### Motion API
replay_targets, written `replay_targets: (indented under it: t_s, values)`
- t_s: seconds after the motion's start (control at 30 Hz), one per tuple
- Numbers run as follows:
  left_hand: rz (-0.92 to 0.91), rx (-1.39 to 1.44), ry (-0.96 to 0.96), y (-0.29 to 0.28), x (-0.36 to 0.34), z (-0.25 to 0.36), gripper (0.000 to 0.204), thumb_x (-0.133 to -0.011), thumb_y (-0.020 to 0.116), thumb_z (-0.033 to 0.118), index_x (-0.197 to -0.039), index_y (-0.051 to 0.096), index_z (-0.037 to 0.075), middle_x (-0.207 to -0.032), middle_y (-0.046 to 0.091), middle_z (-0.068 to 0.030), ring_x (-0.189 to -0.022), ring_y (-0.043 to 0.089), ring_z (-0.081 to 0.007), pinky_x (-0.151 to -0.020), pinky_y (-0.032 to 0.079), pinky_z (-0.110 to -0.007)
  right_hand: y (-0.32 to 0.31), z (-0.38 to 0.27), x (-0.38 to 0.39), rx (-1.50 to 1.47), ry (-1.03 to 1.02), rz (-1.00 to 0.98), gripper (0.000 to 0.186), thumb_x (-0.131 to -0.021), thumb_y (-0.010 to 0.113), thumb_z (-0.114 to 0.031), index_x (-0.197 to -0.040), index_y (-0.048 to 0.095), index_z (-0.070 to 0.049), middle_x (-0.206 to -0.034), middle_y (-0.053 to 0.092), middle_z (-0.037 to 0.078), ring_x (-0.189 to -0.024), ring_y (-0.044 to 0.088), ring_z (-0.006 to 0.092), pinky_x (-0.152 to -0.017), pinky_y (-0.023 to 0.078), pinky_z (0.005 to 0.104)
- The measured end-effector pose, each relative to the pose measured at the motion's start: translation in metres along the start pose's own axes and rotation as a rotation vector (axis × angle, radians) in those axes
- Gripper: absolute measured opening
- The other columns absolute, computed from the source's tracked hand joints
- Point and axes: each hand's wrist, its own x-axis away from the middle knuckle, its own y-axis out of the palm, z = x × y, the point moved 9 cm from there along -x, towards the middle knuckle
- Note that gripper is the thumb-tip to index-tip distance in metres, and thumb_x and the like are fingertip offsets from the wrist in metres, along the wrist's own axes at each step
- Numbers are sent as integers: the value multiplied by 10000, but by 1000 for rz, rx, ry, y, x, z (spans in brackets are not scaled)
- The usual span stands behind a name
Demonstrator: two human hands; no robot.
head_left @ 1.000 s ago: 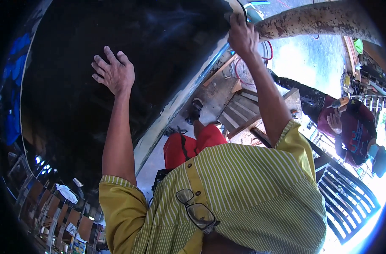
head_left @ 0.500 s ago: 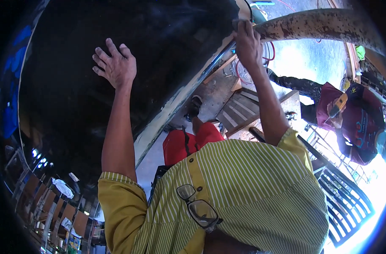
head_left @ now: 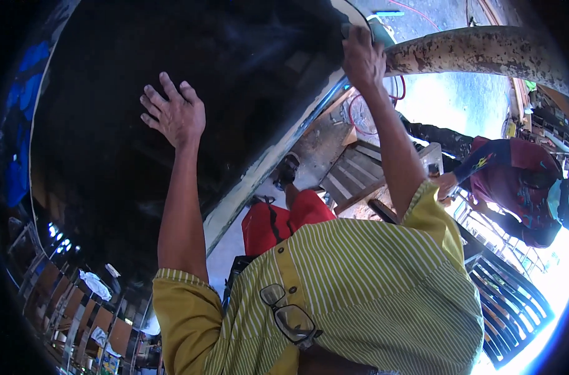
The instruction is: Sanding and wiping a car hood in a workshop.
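Note:
A large glossy black panel with a pale, worn-looking border fills the left and middle. My left hand lies on it with the fingers spread and holds nothing. At the panel's far right corner, my right hand bends its fingers over the pale border. A small dark piece shows at those fingertips; its kind is hidden by the hand. Just right of this hand, a thick curved post with flaking pale paint runs toward the right.
A co-worker in a maroon shirt bends at the right, an arm stretched toward me. A slatted wooden piece stands beside the panel, near a red hose. A dark slatted chair back is at lower right. Eyeglasses hang from my shirt.
My right hand has shifted slightly along the panel's corner. My left hand stays spread on the panel. The co-worker has turned and reached leftward; the orange-yellow tool seen earlier is out of sight.

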Motion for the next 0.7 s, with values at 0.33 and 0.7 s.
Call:
replay_targets:
  t_s: [0.33,0.7]
  values:
    - [-15,-25,-22,1,0,-1,506,-879,253,419,-1325,229,181,-1368,158,-172,-1268,126,-340,-999,96,-517,-9,-11,8,-19,-96,28,336,-781,506,-183,-1102,455,-98,-1141,416,111,-920,461,355,-740,380,489]
    - [21,-54,1,0,-1,1,495,-882,263,407,-1320,239,179,-1360,180,-174,-1264,146,-341,-990,117,-529,-3,-3,7,13,-50,-43,336,-809,485,-232,-1135,467,-155,-1187,434,54,-978,441,344,-763,382,470]
